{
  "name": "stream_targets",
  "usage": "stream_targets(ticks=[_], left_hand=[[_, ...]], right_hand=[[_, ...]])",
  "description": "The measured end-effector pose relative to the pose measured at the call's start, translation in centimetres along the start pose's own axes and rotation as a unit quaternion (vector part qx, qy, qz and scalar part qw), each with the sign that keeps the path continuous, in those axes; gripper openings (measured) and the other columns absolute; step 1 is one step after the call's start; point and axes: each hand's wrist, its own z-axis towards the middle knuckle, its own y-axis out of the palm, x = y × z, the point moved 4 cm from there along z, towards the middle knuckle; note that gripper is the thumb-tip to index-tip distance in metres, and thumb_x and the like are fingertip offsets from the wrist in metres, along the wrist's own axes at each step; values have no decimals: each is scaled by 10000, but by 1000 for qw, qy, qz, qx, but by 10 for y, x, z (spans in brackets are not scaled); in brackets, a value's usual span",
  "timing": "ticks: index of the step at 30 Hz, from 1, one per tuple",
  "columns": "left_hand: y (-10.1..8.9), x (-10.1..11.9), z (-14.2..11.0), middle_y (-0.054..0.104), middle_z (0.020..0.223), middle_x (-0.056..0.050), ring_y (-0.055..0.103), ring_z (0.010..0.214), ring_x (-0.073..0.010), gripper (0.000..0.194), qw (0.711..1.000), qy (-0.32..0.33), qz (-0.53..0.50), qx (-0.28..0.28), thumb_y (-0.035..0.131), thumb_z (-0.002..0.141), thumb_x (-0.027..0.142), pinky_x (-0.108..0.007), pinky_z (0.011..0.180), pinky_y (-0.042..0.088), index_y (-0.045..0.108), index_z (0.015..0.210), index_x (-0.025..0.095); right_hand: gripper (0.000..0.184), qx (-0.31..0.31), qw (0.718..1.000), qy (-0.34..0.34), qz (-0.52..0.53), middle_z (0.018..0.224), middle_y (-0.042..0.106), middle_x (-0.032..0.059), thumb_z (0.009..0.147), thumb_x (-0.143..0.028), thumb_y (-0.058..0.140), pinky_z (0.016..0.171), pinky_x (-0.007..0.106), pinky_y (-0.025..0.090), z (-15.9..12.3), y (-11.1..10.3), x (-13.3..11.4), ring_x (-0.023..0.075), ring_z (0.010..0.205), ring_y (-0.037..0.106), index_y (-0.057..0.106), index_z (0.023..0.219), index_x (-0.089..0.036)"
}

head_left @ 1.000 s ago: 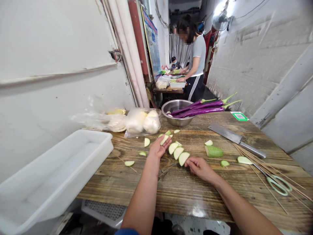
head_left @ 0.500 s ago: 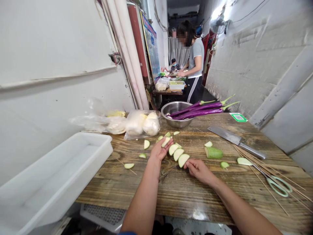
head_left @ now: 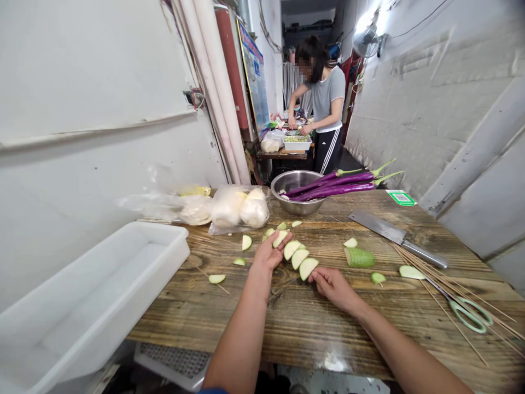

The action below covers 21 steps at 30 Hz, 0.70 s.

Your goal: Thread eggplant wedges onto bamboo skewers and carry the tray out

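In the head view my left hand is turned palm up, with a pale half-moon zucchini slice held at its fingers. My right hand pinches the near end of a skewer of zucchini slices. Several half-moons sit on it in a slanting line towards my left fingers; the stick itself is mostly hidden. Loose zucchini slices lie around my left hand. To the right of my right hand rests a cut zucchini chunk, with a small end piece nearer me.
A cleaver, thin bamboo sticks and green-handled scissors lie at right. Behind stands a steel bowl with long eggplants, beside bagged white food. A white tub is at left. A co-worker stands farther back.
My left hand and its slice have shifted slightly right, closer to the skewered slices. My right hand keeps its pinch, nearly still. The co-worker behind has turned and moved their arms.
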Motion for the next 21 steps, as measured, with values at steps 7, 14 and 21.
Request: stream_targets(ticks=[7,14,21], left_hand=[[1,1,-3,687,819,-115,673,795,-208,79,999,33,33,11,519,822,133,-381,843,509,585,854,105],[2,0,-4,687,838,-121,668,823,-217,68,997,59,55,11,541,813,143,-401,862,496,596,822,105],[0,3,-4,684,758,-113,677,731,-207,69,995,83,46,30,527,815,118,-399,826,515,574,767,101]], right_hand=[[363,0,1000,-17,-1,455,341,-67,853,-473,378,437,207,244,1,2,0,84,431,303,532,730,-168],[356,8,1000,-25,2,470,335,-64,858,-470,378,434,207,246,0,4,4,86,435,309,526,727,-174],[341,10,999,-30,-1,480,346,-61,864,-442,374,444,208,256,2,4,5,89,444,320,536,744,-167]])
